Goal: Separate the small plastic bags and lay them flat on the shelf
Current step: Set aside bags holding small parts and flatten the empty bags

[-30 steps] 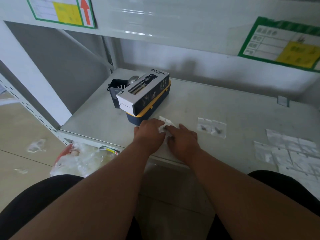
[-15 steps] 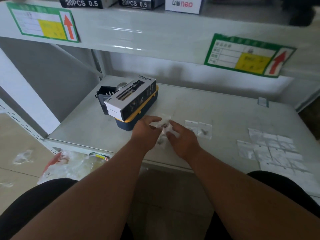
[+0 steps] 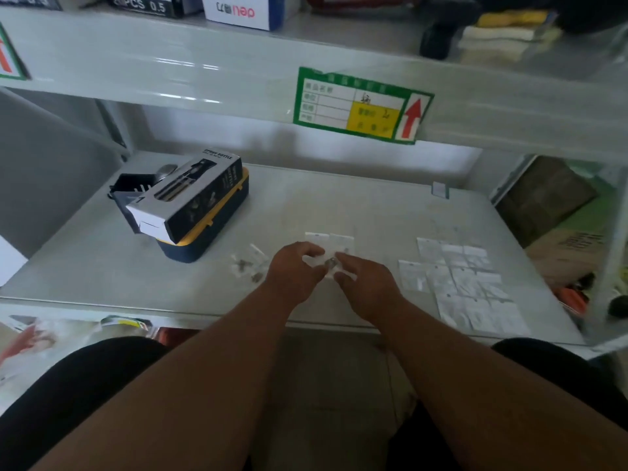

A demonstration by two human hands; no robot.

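Left hand [image 3: 295,266] and right hand [image 3: 365,283] pinch one small clear plastic bag [image 3: 327,264] (mid-separation); next, lay it flat on the grey metal shelf [image 3: 339,205].

bare forearms [image 3: 210,379], no sleeves, black trousers [image 3: 68,385]

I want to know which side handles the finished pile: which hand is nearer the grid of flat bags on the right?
Right. The right hand lies just left of the flat bags; the left hand is farther left.

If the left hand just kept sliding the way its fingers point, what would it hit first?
Probably the small bag it pinches, then the right hand just beyond; depth is hard to judge.
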